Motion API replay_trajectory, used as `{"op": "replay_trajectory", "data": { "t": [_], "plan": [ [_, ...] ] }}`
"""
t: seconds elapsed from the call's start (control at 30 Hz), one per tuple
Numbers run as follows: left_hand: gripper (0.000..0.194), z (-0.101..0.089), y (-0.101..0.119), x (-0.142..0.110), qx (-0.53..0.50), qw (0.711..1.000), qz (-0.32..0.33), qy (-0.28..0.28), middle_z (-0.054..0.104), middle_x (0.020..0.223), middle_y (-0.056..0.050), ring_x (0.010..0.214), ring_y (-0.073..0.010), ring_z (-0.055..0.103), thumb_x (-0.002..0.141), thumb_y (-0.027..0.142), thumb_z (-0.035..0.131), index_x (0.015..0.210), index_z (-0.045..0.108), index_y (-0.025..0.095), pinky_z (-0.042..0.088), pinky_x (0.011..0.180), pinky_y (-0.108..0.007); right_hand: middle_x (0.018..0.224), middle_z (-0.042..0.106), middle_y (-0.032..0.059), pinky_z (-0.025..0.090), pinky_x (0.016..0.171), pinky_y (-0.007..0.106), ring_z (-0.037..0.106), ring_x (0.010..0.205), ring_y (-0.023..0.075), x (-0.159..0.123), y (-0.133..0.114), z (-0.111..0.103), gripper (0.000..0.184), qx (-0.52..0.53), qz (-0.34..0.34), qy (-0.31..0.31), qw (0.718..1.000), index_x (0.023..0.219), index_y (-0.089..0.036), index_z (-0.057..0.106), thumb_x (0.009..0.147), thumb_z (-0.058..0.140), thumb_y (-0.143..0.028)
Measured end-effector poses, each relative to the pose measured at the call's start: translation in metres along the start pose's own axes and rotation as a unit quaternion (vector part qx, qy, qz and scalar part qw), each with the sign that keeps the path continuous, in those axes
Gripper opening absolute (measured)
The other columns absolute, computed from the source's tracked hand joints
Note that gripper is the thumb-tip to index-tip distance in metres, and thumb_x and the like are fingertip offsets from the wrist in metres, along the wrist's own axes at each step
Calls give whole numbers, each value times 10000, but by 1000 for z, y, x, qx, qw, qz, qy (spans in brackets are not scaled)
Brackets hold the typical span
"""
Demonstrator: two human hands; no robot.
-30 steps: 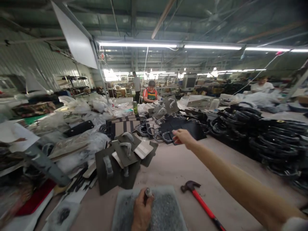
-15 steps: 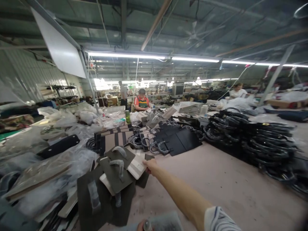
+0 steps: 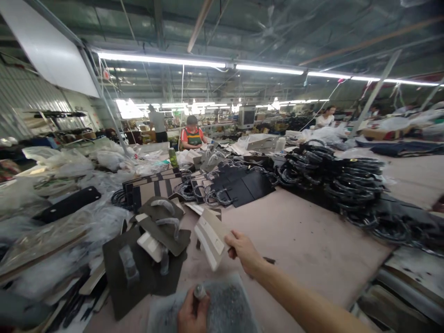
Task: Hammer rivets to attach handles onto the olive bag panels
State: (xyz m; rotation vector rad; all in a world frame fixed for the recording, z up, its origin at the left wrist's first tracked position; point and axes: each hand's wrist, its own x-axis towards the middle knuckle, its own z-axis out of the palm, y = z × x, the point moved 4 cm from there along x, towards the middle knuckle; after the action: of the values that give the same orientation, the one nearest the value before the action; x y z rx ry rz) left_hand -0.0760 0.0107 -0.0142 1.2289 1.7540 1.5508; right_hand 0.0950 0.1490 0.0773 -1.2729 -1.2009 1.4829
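Pinched at its right edge, a pale striped bag panel hangs tilted from my right hand, above the table. At the bottom of the view my left hand is closed around a small cylindrical tool with a rounded grey end; its lower part is hidden. Beneath that hand lies a translucent, speckled sheet. To the left of the held panel, dark olive panels with plastic-wrapped handles lie in a loose heap, with a pale piece among them.
Black and beige striped panels and black panels lie behind my hands. Plastic-wrapped black handles are stacked to the right. Clear plastic bags crowd the left. A co-worker sits across the table.
My right hand has lifted the pale striped panel off the heap and drawn it nearer and to the right. The camera has turned, and more of my left hand and the sheet shows.
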Motion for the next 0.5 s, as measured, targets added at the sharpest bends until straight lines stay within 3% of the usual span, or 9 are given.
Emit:
{"op": "replay_trajectory", "data": {
  "t": [0.07, 0.13, 0.27, 0.37, 0.5],
  "plan": [
    [331, -3, 6, 2, 20, 998, -8, -51, 752, 764, -59, 693, -231, 707, 790, 504, 647, 864, 697, 185, 559, 630, -280, 618, 555, -48, 313, 416, 201, 438, 437, 63, -46, 32, -29, 244, 8, 23, -1, 1000, 798, -175, 535, 749, 590, -407],
    [287, -5, 8, 3, 21, 998, -17, -60, 754, 814, -65, 757, -229, 706, 791, 446, 655, 889, 694, 180, 553, 690, -288, 624, 554, -43, 320, 427, 205, 444, 448, 68, -90, 64, -52, 277, -4, 58, -1, 998, 785, -178, 535, 753, 610, -442],
    [251, -4, 6, 2, -15, 997, -53, -48, 750, 852, -64, 812, -208, 701, 799, 391, 657, 909, 683, 167, 539, 768, -284, 541, 476, -72, 299, 432, 210, 423, 431, 79, -157, 110, -75, 289, -62, 124, 2, 990, 781, -189, 525, 799, 582, -472],
    [241, -1, 14, 1, -41, 996, -74, -42, 745, 847, -54, 804, -189, 696, 795, 374, 678, 912, 682, 164, 537, 770, -268, 540, 467, -79, 277, 425, 210, 402, 416, 78, -182, 125, -77, 257, -76, 145, -10, 986, 835, -190, 542, 822, 555, -446],
    [244, 10, 31, 2, -77, 992, -88, -47, 733, 833, -50, 795, -183, 697, 768, 357, 716, 892, 680, 150, 548, 767, -270, 598, 504, -66, 297, 427, 212, 416, 433, 85, -192, 125, -83, 215, -79, 123, 4, 989, 867, -202, 551, 850, 519, -414]
  ]
}}
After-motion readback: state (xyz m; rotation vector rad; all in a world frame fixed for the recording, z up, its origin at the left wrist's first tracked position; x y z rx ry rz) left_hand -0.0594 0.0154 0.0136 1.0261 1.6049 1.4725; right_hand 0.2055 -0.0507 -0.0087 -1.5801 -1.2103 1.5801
